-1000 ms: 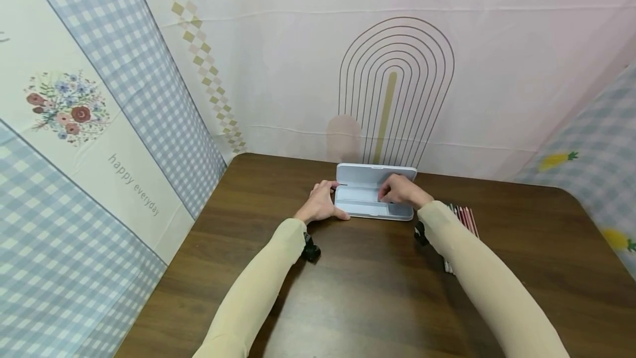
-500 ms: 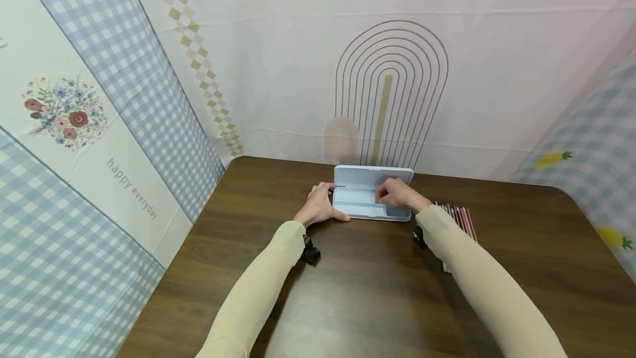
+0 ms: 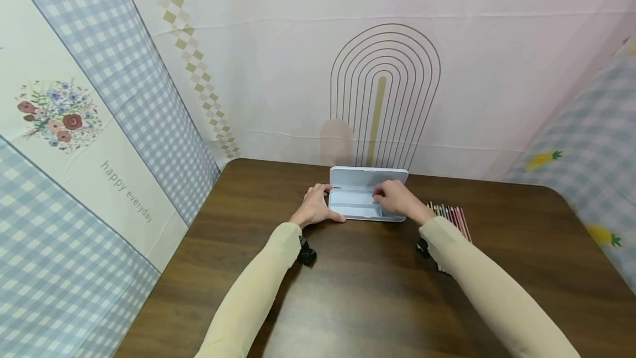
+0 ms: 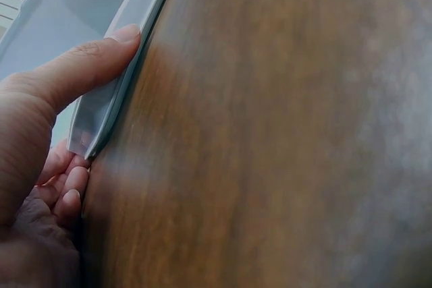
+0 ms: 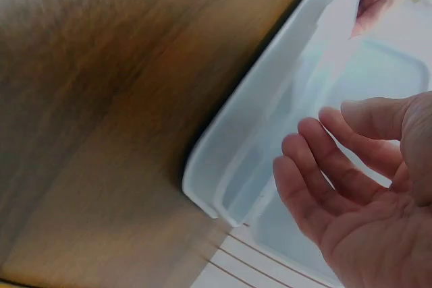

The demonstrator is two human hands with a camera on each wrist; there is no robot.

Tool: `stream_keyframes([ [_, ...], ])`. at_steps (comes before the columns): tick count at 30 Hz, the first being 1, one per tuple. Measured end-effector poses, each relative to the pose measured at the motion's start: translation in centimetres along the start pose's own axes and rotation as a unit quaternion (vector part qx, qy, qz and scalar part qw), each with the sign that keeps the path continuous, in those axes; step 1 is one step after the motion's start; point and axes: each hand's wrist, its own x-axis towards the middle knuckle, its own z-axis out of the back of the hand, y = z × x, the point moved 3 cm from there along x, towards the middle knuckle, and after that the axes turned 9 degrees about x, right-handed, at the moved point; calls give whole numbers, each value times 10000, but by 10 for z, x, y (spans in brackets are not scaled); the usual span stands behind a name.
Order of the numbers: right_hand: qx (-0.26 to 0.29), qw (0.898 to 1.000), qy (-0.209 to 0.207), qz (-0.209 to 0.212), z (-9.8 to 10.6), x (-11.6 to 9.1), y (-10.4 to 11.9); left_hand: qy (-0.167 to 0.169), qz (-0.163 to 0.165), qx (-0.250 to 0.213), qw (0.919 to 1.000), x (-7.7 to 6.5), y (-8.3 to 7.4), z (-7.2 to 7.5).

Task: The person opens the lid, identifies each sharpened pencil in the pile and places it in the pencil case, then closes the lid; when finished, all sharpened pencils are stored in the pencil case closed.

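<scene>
A pale blue-white pencil case (image 3: 355,210) lies at the back of the table, its lid (image 3: 369,177) raised. Its tray is divided into compartments. My left hand (image 3: 315,206) grips the left end, with the thumb on the front edge and the other fingers round the side. Over the right part of the tray is my right hand (image 3: 396,198). In the right wrist view its fingers (image 5: 331,160) are loosely bent, and nothing shows between them and the thumb. A row of coloured pencils (image 3: 454,217) lies to the right, partly hidden by my right forearm.
The brown wooden table (image 3: 343,291) reaches from me to a patterned cloth backdrop (image 3: 278,70). Checked cloth (image 3: 144,65) hangs along the left side, and more hangs at the right. A small black device sits at each wrist.
The head view has shifted slightly, so the scene sits a little further left. My right hand is slightly higher over the tray. My left hand keeps its hold on the pencil case.
</scene>
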Motion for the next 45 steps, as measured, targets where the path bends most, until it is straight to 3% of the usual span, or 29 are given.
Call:
stream_keyframes([
  [6, 62, 9989, -466, 85, 9, -18, 8, -35, -54, 36, 10000, 0, 1, 3],
  [17, 432, 9957, -795, -206, 19, -58, 4, 12, 17, 80, 10000, -4, 2, 0],
  [22, 390, 9931, -984, -502, 28, -76, 0, -5, 18, 39, 10000, -3, 1, -1],
  [32, 260, 9884, -939, -1162, 40, -120, -16, 33, -5, 44, 10000, -3, -1, 0],
  [45, 47, 9721, -1289, -1962, 48, -162, -48, 49, -42, 104, 9999, -3, 0, 1],
])
